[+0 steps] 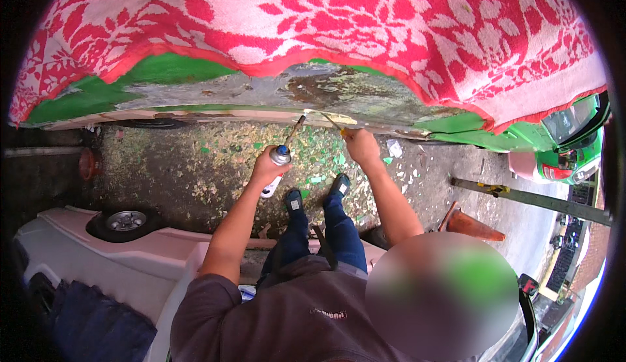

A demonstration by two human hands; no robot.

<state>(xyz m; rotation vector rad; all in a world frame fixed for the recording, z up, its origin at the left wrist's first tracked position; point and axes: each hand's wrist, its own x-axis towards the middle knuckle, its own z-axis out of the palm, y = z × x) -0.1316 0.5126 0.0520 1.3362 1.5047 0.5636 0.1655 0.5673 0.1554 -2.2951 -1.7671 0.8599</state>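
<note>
My left hand (265, 167) is closed round a gas blowtorch (282, 154), a canister with a blue fitting. Its metal nozzle reaches up to the lower edge of a green car's body panel (365, 94). In my closed right hand (362, 148) is a scraper (343, 132) with a yellow handle; its thin blade slants up and left to the same edge. Beside the two tool tips the panel shows bare grey and brown patches, with green paint left around them. I cannot tell whether either tip touches the panel.
A red and white floral towel (339, 23) drapes over the car. Paint flakes (316, 179) litter the ground round my shoes (295, 200). Behind me stands a pale vehicle (156, 248). An orange cone (476, 224) and a post (541, 200) are to the right.
</note>
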